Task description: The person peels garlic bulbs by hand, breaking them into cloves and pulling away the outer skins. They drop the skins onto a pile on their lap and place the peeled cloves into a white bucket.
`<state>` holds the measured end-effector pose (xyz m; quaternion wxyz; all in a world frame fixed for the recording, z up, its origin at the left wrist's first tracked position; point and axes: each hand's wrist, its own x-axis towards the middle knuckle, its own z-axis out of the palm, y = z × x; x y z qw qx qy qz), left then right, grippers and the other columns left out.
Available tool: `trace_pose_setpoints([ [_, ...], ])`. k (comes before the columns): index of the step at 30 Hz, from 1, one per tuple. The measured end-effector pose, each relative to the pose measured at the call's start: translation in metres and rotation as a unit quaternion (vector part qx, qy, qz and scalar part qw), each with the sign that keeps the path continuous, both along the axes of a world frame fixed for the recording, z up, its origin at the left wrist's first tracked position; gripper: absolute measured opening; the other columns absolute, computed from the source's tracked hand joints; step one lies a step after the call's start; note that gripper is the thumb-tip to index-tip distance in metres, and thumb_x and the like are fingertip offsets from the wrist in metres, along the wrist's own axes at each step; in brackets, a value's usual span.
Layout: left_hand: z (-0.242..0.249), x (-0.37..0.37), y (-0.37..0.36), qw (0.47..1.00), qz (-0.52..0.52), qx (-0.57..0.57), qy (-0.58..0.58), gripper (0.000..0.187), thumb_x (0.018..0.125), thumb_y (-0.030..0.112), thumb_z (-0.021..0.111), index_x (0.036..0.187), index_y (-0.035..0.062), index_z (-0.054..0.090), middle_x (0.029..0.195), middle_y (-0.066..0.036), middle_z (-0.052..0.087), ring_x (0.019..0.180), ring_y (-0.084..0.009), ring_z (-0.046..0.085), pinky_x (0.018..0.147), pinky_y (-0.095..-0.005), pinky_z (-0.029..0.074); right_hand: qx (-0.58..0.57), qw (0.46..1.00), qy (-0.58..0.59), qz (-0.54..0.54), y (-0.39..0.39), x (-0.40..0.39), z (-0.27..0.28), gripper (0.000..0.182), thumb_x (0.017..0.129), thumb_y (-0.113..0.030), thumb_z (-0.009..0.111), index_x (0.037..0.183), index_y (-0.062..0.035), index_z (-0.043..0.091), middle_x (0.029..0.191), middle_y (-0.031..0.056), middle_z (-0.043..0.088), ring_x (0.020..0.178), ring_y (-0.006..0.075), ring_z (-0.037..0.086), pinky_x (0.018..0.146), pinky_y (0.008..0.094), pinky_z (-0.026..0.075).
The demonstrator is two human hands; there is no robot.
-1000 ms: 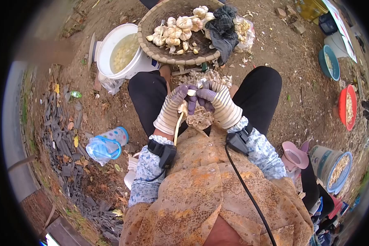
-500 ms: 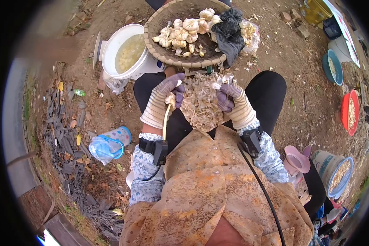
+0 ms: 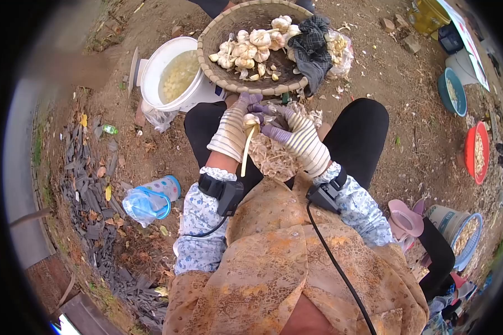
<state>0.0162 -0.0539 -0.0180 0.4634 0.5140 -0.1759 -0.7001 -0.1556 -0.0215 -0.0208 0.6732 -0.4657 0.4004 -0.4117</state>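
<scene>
My left hand [image 3: 230,131], in a purple and striped glove, is closed around a garlic bulb [image 3: 251,119] whose long pale stem [image 3: 247,151] hangs down toward my lap. My right hand [image 3: 300,137], gloved alike, comes in from the other side. Its fingers are bent and their tips meet the left fingers beside the bulb; what they pinch is hidden. Beneath both hands lies a heap of papery garlic skins [image 3: 274,158] between my knees. Just beyond, a woven basket [image 3: 221,75] holds several whole garlic bulbs [image 3: 260,38], loose cloves and a dark cloth [image 3: 310,47].
Left of the basket stands a white bucket [image 3: 149,92] with pale cloves in liquid. A blue-handled container [image 3: 165,190] lies at left near dark debris [image 3: 95,223]. On the right are a red basin [image 3: 471,153], a teal basin [image 3: 447,95] and a bucket with a blue basket [image 3: 469,254].
My hands were apart, each with a white piece at the fingertips. They have come together at the garlic bulb, the right moving left and the left slightly right.
</scene>
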Motion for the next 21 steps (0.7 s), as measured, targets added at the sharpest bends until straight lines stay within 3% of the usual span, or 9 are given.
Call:
trace_pose_setpoints([
  [1,0.012,-0.018,0.005,1.0,-0.022,-0.008,0.008,0.047,0.099,0.044,0.055,0.111,-0.0008,0.063,0.085,-0.007,0.062,0.067,-0.0159,0.06,0.061,-0.0275,0.054,-0.05,0.999,0.005,0.017,-0.001,0.003,-0.005,0.042,0.088,-0.011,0.073,0.126,0.0009,0.059,0.101,0.0013,0.066,0.088,0.0052,0.058,0.075,0.0221,0.048],
  [2,0.025,-0.039,0.013,0.999,0.019,-0.015,-0.046,0.051,0.1,0.046,0.05,0.112,-0.0018,0.063,0.086,-0.008,0.065,0.069,-0.0161,0.062,0.063,-0.0255,0.054,-0.13,0.974,0.168,0.074,-0.005,-0.003,-0.007,0.04,0.09,-0.013,0.071,0.126,0.0006,0.059,0.103,0.0027,0.067,0.092,0.0072,0.061,0.079,0.0231,0.05],
  [5,-0.024,-0.02,0.007,0.997,-0.046,-0.037,0.043,0.05,0.102,0.045,0.046,0.117,-0.0015,0.057,0.099,-0.012,0.064,0.081,-0.0187,0.064,0.074,-0.0302,0.057,0.031,0.998,-0.047,-0.002,-0.003,-0.009,-0.008,0.03,0.09,-0.017,0.071,0.113,0.0005,0.064,0.095,0.0027,0.068,0.085,0.006,0.059,0.075,0.0235,0.05],
  [9,-0.039,-0.036,0.01,0.997,0.049,-0.057,-0.003,0.039,0.102,0.038,0.051,0.108,0.0015,0.063,0.087,-0.005,0.064,0.079,-0.0135,0.061,0.07,-0.0277,0.051,-0.057,0.995,0.087,-0.005,0.006,-0.007,-0.017,0.028,0.092,-0.013,0.068,0.116,0.0015,0.061,0.098,0.0019,0.067,0.088,0.0081,0.059,0.078,0.0243,0.05],
  [15,-0.033,-0.041,0.028,0.992,0.035,-0.083,-0.086,0.031,0.1,0.032,0.054,0.112,0.0037,0.06,0.095,-0.005,0.063,0.083,-0.0131,0.059,0.076,-0.0259,0.049,-0.141,0.976,0.161,0.025,0.006,-0.006,-0.018,0.021,0.093,-0.014,0.067,0.108,-0.0004,0.063,0.088,0.0015,0.065,0.08,0.0077,0.057,0.071,0.0239,0.048],
  [17,-0.073,-0.034,0.027,0.958,0.037,-0.203,-0.199,0.043,0.101,0.046,0.05,0.104,0.0047,0.063,0.077,-0.005,0.062,0.064,-0.01,0.058,0.06,-0.0236,0.049,0.069,0.997,-0.003,-0.016,0.011,-0.008,0.006,0.018,0.094,-0.022,0.066,0.1,-0.0049,0.063,0.077,-0.0015,0.06,0.067,0.0037,0.05,0.059,0.0197,0.041],
  [18,-0.047,-0.036,0.028,0.991,0.039,-0.121,-0.03,0.04,0.101,0.043,0.05,0.108,0.0049,0.062,0.08,-0.005,0.063,0.066,-0.0093,0.057,0.062,-0.0227,0.049,0.145,0.988,-0.046,-0.029,0.012,-0.009,0.013,0.018,0.094,-0.027,0.064,0.097,-0.0086,0.062,0.07,-0.0035,0.055,0.055,0.002,0.042,0.049,0.0177,0.032],
  [19,-0.046,-0.039,0.031,0.992,0.039,-0.12,-0.029,0.04,0.101,0.043,0.05,0.108,0.0049,0.062,0.08,-0.005,0.063,0.066,-0.0093,0.057,0.062,-0.0227,0.049,0.147,0.988,-0.045,-0.029,0.013,-0.01,0.01,0.018,0.094,-0.027,0.064,0.097,-0.0086,0.062,0.07,-0.0035,0.055,0.055,0.002,0.042,0.049,0.0177,0.032],
  [21,-0.043,-0.047,0.036,0.917,0.032,-0.312,-0.247,0.037,0.101,0.039,0.051,0.108,0.0044,0.062,0.084,-0.004,0.063,0.068,-0.0088,0.057,0.064,-0.0224,0.05,0.216,0.964,-0.152,-0.018,0.013,-0.013,-0.005,0.022,0.094,-0.025,0.065,0.108,-0.008,0.064,0.066,-0.0048,0.054,0.047,0.0021,0.04,0.042,0.0181,0.027],
])
